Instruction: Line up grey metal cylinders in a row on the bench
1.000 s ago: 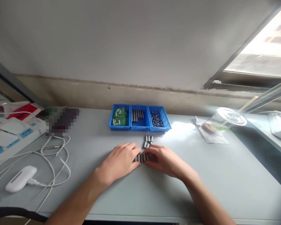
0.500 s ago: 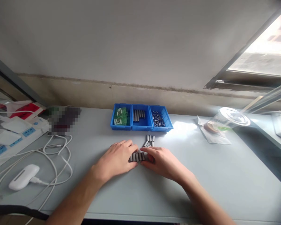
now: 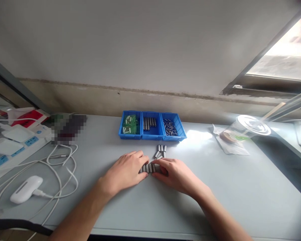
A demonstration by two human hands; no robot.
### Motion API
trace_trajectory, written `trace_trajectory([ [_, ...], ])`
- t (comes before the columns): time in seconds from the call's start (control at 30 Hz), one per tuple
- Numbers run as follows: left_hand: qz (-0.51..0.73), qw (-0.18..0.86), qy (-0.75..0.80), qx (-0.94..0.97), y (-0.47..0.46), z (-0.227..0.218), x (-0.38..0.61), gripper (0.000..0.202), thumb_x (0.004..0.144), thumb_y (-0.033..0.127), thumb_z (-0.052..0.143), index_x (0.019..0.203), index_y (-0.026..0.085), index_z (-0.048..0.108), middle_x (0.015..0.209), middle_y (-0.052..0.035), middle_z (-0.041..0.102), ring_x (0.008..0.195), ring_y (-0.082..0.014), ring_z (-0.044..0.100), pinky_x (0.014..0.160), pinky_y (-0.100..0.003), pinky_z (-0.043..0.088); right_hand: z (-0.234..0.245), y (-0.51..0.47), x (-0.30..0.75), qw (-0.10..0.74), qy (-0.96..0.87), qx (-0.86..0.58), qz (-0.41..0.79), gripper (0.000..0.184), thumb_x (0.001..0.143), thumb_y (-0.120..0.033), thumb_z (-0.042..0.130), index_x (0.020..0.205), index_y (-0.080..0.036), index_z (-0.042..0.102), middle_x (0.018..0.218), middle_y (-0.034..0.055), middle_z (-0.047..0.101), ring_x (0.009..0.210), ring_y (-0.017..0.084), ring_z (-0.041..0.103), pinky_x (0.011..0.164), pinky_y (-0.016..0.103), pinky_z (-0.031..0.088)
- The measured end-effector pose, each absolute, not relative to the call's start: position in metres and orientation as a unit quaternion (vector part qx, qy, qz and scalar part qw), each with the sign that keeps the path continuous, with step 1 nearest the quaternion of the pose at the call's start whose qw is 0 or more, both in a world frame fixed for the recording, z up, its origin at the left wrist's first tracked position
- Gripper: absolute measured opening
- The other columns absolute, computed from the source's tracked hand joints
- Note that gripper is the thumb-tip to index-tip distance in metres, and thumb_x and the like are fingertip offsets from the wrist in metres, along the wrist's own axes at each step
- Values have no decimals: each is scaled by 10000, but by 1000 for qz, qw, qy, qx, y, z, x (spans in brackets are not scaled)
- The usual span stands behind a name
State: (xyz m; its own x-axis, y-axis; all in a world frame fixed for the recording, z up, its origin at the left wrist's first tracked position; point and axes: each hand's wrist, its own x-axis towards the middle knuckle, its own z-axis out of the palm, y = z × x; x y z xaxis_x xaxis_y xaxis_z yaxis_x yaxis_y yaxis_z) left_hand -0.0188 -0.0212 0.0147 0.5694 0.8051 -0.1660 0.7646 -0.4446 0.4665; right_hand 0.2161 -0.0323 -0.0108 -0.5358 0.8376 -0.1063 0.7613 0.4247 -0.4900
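Small grey metal bars [image 3: 148, 167] lie side by side in a short row on the grey tabletop [image 3: 240, 187], right between the two hands. The left hand [image 3: 125, 171] lies flat and loose with its fingers spread out, and its fingertips touch the left end of the row. The right hand [image 3: 177, 172] is curled a little, and its fingertips press on the right end of the row, so the bars sit squeezed between both hands. Neither hand lifts a bar; they only touch them. Just behind the row, a few more loose grey pieces [image 3: 161, 150] lie in a little bunch on the tabletop. Farther back stand three blue bins [image 3: 152, 125] in a line, touching each other. The left bin holds green and white parts, the middle one holds dark bars, and the right one holds tiny shiny pins. On the far left lie white cables [image 3: 60, 167], a small white gadget [image 3: 26, 189] and a white power strip [image 3: 12, 149]. On the right lie a clear plastic bag [image 3: 228, 139] and a round clear lid [image 3: 253, 124].
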Motion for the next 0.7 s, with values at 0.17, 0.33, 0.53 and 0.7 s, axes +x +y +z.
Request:
trace_trajectory([
  [0.17,50,261,462,846,-21,14,-20,156,908,285,696,1052,266,638,1009,7,649,946,-220,660,772,-325,467,-6,-31,223,101,-816,-511,253,358,967,-432,629,1285,-267,622,766,-23,648,650,160,571,616,297,398],
  [0.33,41,248,459,852,-22,12,-19,119,926,280,677,1033,258,629,1000,2,637,949,-225,658,796,-341,487,-11,-26,224,118,-780,-580,201,199,995,-409,567,1099,-256,640,696,-29,641,597,157,553,584,291,358],
  [0.53,39,229,469,852,-23,11,-12,176,936,351,682,1074,253,636,1055,-19,626,1006,-254,653,871,-404,538,-18,-27,218,112,-775,-594,187,192,1011,-418,540,1054,-254,629,767,-9,694,593,159,568,568,285,334],
  [0.7,40,194,478,855,-26,7,-3,258,940,398,698,1139,248,630,1129,-40,613,1082,-283,626,929,-461,559,-16,-29,217,110,-782,-583,191,154,993,-362,531,1066,-262,623,796,-7,699,594,156,568,571,280,331],
])
